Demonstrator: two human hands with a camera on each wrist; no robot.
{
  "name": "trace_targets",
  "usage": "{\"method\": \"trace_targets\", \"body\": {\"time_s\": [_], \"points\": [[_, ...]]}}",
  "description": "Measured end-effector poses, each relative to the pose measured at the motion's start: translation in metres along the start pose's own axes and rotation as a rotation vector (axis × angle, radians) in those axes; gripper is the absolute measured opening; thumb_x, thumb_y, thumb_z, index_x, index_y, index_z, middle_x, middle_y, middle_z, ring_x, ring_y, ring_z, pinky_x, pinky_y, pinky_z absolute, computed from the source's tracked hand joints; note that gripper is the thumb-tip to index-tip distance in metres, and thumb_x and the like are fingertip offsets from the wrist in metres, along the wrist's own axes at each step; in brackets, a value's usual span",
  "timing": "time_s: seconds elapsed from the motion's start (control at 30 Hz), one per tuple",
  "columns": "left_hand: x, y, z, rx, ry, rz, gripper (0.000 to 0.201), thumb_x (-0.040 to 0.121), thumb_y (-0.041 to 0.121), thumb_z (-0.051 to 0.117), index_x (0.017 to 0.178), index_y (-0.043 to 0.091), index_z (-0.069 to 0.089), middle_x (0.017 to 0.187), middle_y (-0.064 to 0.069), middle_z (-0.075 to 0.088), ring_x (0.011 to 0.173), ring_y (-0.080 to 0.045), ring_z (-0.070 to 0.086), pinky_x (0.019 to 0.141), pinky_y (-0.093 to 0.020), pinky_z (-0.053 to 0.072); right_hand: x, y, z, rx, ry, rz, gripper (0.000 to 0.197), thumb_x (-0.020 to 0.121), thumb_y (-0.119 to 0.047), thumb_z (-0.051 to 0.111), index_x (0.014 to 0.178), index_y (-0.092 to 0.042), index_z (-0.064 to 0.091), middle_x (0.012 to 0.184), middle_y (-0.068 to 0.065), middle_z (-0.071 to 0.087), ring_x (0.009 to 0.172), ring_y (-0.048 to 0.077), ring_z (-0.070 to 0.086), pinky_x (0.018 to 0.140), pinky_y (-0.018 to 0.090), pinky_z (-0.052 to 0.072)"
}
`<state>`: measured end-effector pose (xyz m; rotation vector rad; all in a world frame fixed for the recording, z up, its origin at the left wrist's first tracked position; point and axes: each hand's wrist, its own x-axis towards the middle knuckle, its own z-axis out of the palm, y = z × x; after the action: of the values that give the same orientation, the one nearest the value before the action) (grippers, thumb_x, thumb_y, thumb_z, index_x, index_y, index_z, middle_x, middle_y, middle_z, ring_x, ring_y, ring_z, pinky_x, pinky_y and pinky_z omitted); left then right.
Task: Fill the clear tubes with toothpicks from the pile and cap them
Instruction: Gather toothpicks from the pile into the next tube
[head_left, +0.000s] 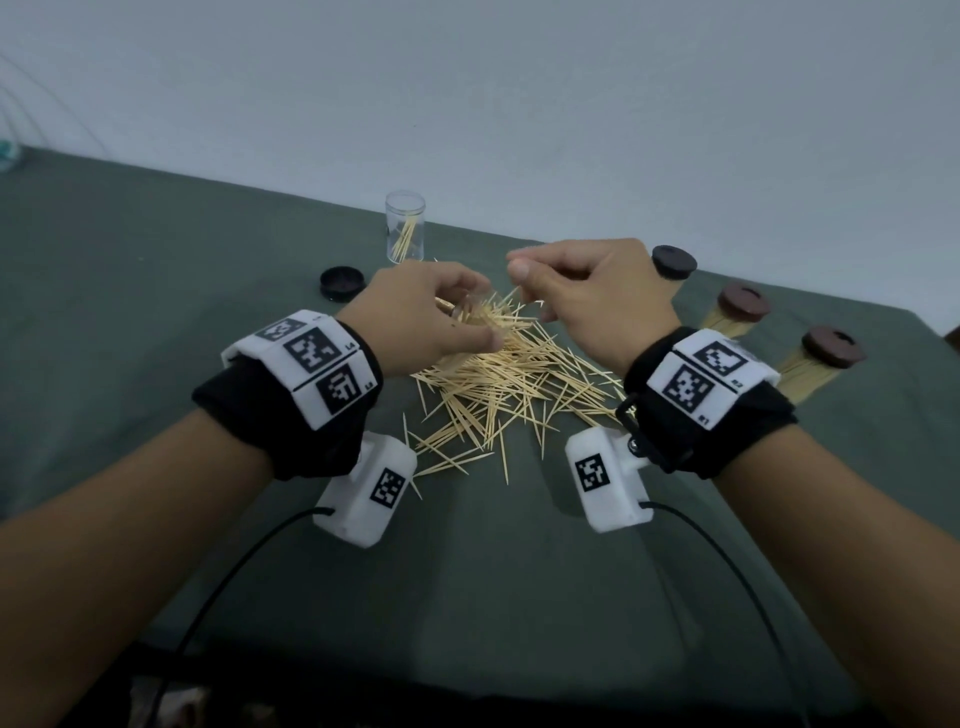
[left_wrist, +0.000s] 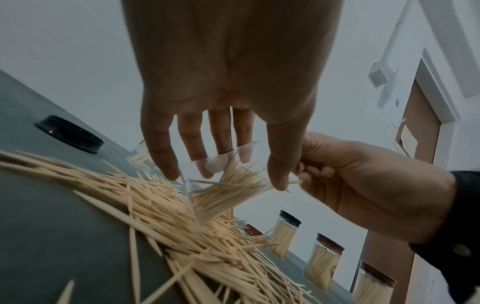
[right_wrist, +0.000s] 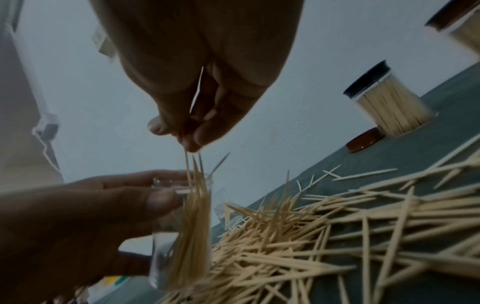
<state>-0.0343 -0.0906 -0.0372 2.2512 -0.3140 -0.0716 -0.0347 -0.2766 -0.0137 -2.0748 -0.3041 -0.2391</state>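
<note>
A loose pile of toothpicks (head_left: 498, 384) lies mid-table on the green cloth. My left hand (head_left: 431, 317) grips a clear tube (right_wrist: 179, 236) partly full of toothpicks, held just above the pile's far side. My right hand (head_left: 566, 291) pinches a small bunch of toothpicks (right_wrist: 194, 164) with their tips in the tube's mouth. In the left wrist view the held tube (left_wrist: 223, 185) sits between my fingers (left_wrist: 166, 162) and thumb. A second open tube (head_left: 405, 226) with a few toothpicks stands behind. A black cap (head_left: 340, 283) lies to its left.
Three filled, capped tubes (head_left: 735, 312) stand at the right near the table's back edge, seen as capped tubes (left_wrist: 324, 261) in the left wrist view. A loose brown cap (right_wrist: 365, 139) lies by them. A wall rises close behind the table.
</note>
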Motion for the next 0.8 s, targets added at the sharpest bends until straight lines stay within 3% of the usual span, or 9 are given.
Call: {"method": "trace_targets", "body": {"time_s": [0.03, 0.1, 0.17, 0.3, 0.37, 0.53, 0.6, 0.7, 0.8], "points": [[0.0, 0.001, -0.001, 0.003, -0.001, 0.013, 0.065, 0.07, 0.05, 0.081, 0.128, 0.033, 0.059, 0.116, 0.012, 0.065, 0.1, -0.002, 0.063, 0.084, -0.022, 0.05, 0.0, 0.001, 0.0, -0.128, -0.056, -0.015, 0.007, 0.089, -0.038, 0.066, 0.088, -0.04, 0.072, 0.084, -0.006, 0.074, 0.084, 0.022, 0.069, 0.076, 0.037, 0.059], [0.0, 0.002, -0.002, 0.014, -0.001, 0.025, 0.065, 0.07, 0.051, 0.08, 0.128, 0.033, 0.059, 0.117, 0.012, 0.066, 0.101, -0.003, 0.063, 0.084, -0.021, 0.049, -0.001, 0.003, -0.002, -0.34, -0.182, -0.059, 0.018, 0.094, -0.046, 0.056, 0.099, -0.041, 0.072, 0.091, -0.019, 0.069, 0.086, 0.005, 0.065, 0.077, 0.031, 0.055], [-0.001, 0.001, -0.003, 0.033, 0.006, 0.029, 0.063, 0.07, 0.051, 0.08, 0.127, 0.032, 0.06, 0.114, 0.013, 0.066, 0.1, -0.002, 0.064, 0.08, -0.017, 0.047, -0.001, 0.003, -0.003, -0.355, -0.247, -0.035, 0.022, 0.092, -0.045, 0.058, 0.108, -0.037, 0.071, 0.091, -0.027, 0.064, 0.083, -0.008, 0.06, 0.079, 0.025, 0.05], [-0.002, 0.0, -0.001, 0.055, 0.024, 0.033, 0.061, 0.07, 0.045, 0.082, 0.126, 0.033, 0.061, 0.113, 0.013, 0.066, 0.1, -0.002, 0.063, 0.076, -0.011, 0.044, 0.001, 0.009, -0.001, -0.346, -0.227, 0.014, 0.016, 0.087, -0.021, 0.071, 0.099, -0.031, 0.075, 0.079, -0.016, 0.067, 0.06, -0.013, 0.058, 0.061, 0.006, 0.044], [-0.003, 0.001, 0.001, 0.064, 0.015, 0.045, 0.059, 0.071, 0.043, 0.083, 0.124, 0.033, 0.062, 0.112, 0.014, 0.066, 0.102, -0.002, 0.063, 0.077, -0.01, 0.044, 0.001, 0.009, 0.001, -0.382, -0.196, -0.011, 0.015, 0.087, -0.019, 0.07, 0.096, -0.03, 0.076, 0.073, -0.019, 0.065, 0.059, -0.015, 0.056, 0.055, -0.001, 0.038], [-0.004, 0.005, 0.001, 0.059, -0.005, 0.082, 0.059, 0.071, 0.045, 0.081, 0.126, 0.034, 0.061, 0.113, 0.015, 0.066, 0.104, -0.002, 0.061, 0.077, -0.009, 0.042, -0.001, 0.006, 0.006, -0.408, -0.059, -0.15, 0.01, 0.08, -0.03, 0.076, 0.083, -0.028, 0.066, 0.077, -0.013, 0.062, 0.069, -0.002, 0.056, 0.062, 0.009, 0.041], [-0.003, 0.005, -0.003, 0.072, 0.011, 0.08, 0.062, 0.072, 0.046, 0.08, 0.129, 0.031, 0.06, 0.116, 0.014, 0.065, 0.105, -0.003, 0.061, 0.082, -0.013, 0.045, -0.001, 0.005, 0.007, -0.408, 0.002, -0.191, 0.011, 0.088, -0.035, 0.067, 0.082, -0.026, 0.062, 0.083, -0.012, 0.06, 0.076, 0.001, 0.056, 0.068, 0.013, 0.043], [-0.002, 0.0, -0.014, 0.074, 0.021, 0.057, 0.064, 0.073, 0.046, 0.079, 0.131, 0.029, 0.058, 0.12, 0.012, 0.065, 0.105, -0.006, 0.063, 0.092, -0.025, 0.049, 0.003, 0.004, 0.006, -0.35, 0.031, -0.11, 0.014, 0.097, -0.036, 0.051, 0.098, -0.027, 0.062, 0.092, -0.013, 0.062, 0.082, 0.0, 0.057, 0.072, 0.017, 0.043], [-0.001, -0.006, -0.024, 0.069, 0.047, 0.029, 0.061, 0.073, 0.045, 0.079, 0.129, 0.029, 0.059, 0.118, 0.011, 0.066, 0.101, -0.005, 0.064, 0.089, -0.025, 0.05, 0.009, 0.011, 0.002, -0.494, -0.158, 0.026, 0.03, 0.096, -0.045, 0.05, 0.119, -0.027, 0.059, 0.105, -0.013, 0.062, 0.091, 0.001, 0.057, 0.083, 0.02, 0.044]]}}
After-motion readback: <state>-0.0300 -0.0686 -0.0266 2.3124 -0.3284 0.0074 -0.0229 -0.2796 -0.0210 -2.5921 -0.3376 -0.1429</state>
